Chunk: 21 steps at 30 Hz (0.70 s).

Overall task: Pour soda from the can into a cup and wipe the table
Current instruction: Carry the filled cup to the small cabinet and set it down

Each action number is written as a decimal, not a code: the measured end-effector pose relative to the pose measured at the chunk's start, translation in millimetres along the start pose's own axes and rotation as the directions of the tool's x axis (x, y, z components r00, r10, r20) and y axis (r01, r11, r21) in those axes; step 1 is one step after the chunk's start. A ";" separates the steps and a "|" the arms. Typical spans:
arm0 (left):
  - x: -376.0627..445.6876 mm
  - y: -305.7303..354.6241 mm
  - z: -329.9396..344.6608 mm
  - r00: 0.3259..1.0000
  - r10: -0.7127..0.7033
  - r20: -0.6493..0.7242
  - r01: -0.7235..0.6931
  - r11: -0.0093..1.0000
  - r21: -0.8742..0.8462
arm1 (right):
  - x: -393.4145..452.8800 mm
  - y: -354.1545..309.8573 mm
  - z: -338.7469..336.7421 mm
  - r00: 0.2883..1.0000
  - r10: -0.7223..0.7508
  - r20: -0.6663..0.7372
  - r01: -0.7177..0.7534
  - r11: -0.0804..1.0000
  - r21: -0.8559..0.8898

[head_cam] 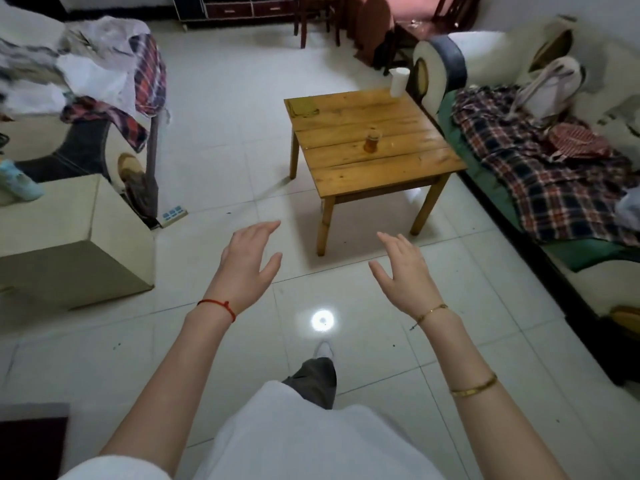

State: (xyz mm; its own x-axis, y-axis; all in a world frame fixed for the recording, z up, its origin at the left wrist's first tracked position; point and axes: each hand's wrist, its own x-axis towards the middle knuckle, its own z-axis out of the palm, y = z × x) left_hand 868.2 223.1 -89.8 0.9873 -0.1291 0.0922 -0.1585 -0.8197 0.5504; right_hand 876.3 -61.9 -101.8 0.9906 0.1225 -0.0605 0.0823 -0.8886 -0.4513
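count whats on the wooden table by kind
glass with amber liquid: 1
white cup: 1
yellowish cloth: 1
total: 3
No can shows on the table.

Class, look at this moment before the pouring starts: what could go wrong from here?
1. The tall white plastic cup stands at the far corner of the small wooden table, so a reach could knock it off.
2. The small amber glass already looks part full and might overflow.
3. No can shows; both open hands, left hand and right hand, are empty.
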 end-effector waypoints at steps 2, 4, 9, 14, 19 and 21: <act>33.9 6.7 4.1 1.000 0.018 -0.001 -0.018 1.000 -0.006 | 24.3 12.9 -12.2 1.000 0.013 -0.003 -0.013 1.000 0.004; 74.3 16.7 8.5 1.000 0.028 -0.002 -0.028 0.999 -0.024 | 57.6 26.5 -27.3 1.000 0.028 -0.011 -0.028 1.000 0.006; 162.6 37.8 23.6 0.996 0.088 0.019 -0.087 0.996 -0.033 | 129.2 53.6 -59.1 0.995 0.075 -0.071 -0.074 0.997 0.013; 232.6 48.3 41.5 0.989 0.121 0.080 -0.120 0.993 -0.018 | 179.2 85.1 -76.9 0.988 0.129 -0.080 -0.128 0.992 0.021; 286.4 57.6 62.6 0.983 0.112 0.143 -0.113 0.994 -0.003 | 226.9 119.3 -83.7 0.985 0.152 -0.082 -0.149 0.988 0.044; 308.0 61.5 73.2 0.984 0.105 0.147 -0.106 0.994 -0.002 | 248.8 134.3 -85.4 0.986 0.149 -0.069 -0.145 0.987 0.062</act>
State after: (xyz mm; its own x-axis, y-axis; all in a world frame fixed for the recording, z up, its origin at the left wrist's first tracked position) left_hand 1162.9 92.1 -88.3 0.9551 -0.2951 0.0262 -0.2620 -0.8002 0.5395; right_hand 1143.1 -188.6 -101.5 0.9970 -0.0426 -0.0653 -0.0693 -0.8678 -0.4921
